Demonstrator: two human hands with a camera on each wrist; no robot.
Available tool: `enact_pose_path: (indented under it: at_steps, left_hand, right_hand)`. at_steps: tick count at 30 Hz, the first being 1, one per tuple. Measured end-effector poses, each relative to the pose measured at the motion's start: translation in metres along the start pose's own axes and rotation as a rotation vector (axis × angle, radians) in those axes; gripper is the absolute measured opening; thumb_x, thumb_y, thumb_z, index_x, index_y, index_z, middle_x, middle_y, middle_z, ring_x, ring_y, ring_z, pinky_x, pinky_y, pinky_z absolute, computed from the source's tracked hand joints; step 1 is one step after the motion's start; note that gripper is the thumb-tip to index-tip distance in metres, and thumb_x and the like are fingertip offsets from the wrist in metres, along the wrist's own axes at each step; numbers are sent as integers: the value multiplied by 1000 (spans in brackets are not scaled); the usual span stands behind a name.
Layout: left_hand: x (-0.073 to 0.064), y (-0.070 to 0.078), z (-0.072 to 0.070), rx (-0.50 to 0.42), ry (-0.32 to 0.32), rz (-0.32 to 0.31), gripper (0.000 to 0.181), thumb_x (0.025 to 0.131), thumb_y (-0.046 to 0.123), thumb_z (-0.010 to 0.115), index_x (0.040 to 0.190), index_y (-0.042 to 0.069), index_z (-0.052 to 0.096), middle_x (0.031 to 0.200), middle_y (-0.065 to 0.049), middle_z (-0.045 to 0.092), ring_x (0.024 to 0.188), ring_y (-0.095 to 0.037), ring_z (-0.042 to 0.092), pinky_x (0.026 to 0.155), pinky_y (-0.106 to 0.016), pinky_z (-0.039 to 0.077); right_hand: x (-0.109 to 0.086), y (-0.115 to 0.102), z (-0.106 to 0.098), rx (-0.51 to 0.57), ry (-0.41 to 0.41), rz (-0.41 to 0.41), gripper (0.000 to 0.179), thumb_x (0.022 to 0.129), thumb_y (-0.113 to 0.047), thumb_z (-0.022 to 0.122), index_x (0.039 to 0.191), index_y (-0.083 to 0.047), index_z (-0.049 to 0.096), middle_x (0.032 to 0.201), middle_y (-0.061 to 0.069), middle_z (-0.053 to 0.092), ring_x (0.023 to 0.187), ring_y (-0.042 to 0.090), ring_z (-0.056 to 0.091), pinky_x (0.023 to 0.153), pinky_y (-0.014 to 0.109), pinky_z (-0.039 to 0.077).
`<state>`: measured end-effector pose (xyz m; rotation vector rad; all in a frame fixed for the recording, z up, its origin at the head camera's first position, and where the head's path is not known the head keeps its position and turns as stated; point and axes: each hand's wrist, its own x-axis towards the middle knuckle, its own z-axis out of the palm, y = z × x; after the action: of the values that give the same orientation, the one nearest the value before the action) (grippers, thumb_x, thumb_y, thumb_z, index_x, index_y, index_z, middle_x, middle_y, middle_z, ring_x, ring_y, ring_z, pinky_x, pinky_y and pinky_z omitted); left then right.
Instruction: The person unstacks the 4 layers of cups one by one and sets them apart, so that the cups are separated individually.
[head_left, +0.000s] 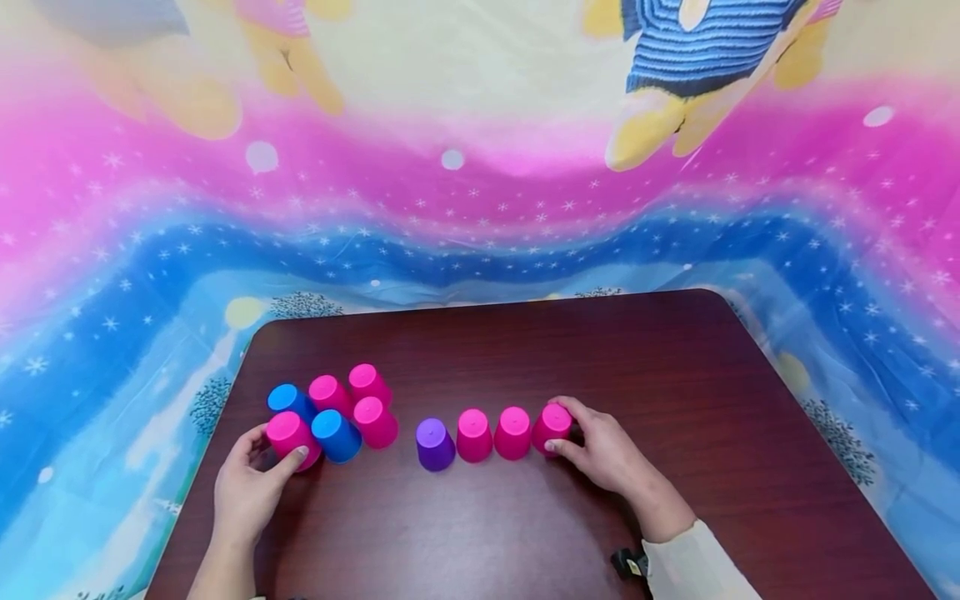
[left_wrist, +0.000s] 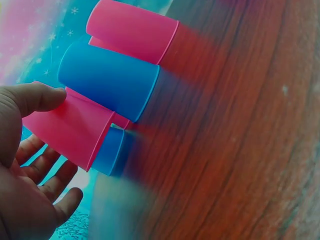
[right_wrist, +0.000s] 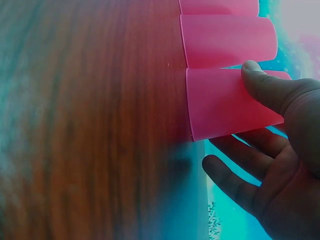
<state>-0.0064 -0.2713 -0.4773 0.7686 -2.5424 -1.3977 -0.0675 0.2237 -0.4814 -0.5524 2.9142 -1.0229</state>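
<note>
At the left, my left hand point(head_left: 243, 492) grips an upside-down pink cup point(head_left: 288, 435) between thumb and fingers. In the left wrist view this pink cup point(left_wrist: 75, 127) is slightly tilted, overlapping a blue cup point(left_wrist: 110, 80). Around it in the head view stand two blue cups, one in front point(head_left: 337, 436) and one behind point(head_left: 291, 402), and three more pink cups. My right hand point(head_left: 607, 450) holds the pink cup point(head_left: 552, 427) at the right end of a row, thumb on its near side. Leftward in that row come two pink cups point(head_left: 513, 433) and a purple cup point(head_left: 435, 445). All are mouth down.
The cups are on a dark brown wooden table point(head_left: 487, 533) with rounded far corners. A colourful printed cloth point(head_left: 465, 208) hangs behind and along both sides. A small black device point(head_left: 628, 564) sits by the right sleeve point(head_left: 697, 567).
</note>
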Motion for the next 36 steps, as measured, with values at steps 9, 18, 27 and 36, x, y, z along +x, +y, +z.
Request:
enact_pose_path:
  at_steps: [9, 18, 27, 36]
  left_hand:
    - [2, -3, 2, 8, -19, -16, 86, 88, 36, 84, 155, 5, 40, 153, -27, 46, 138, -51, 43, 108, -67, 42]
    - [4, -8, 4, 4, -41, -28, 87, 89, 36, 83, 156, 4, 38, 153, -28, 45, 138, -52, 44, 106, -66, 44]
    - [4, -15, 7, -4, -40, -32, 85, 89, 34, 84, 155, 3, 40, 152, -28, 46, 139, -52, 44, 108, -65, 42]
    - [4, -15, 7, -18, -40, -41, 86, 88, 33, 85, 155, 3, 40, 154, -28, 44, 140, -52, 42, 110, -65, 40]
  right_hand:
    - [0, 0, 1, 1, 3, 4, 64, 85, -27, 88, 141, -20, 57, 111, -3, 70, 101, 14, 68, 90, 40, 59]
    - [1, -1, -1, -3, -7, 3, 65, 86, -28, 87, 142, -20, 55, 111, -3, 70, 101, 14, 68, 90, 41, 59]
    - [1, -2, -1, -2, -13, 9, 65, 86, -28, 87, 142, -19, 55, 112, -3, 70, 102, 14, 67, 90, 40, 59]
    - [0, -1, 0, -3, 0, -6, 64, 86, -27, 87, 141, -19, 56, 111, -4, 70, 101, 12, 67, 90, 40, 59]
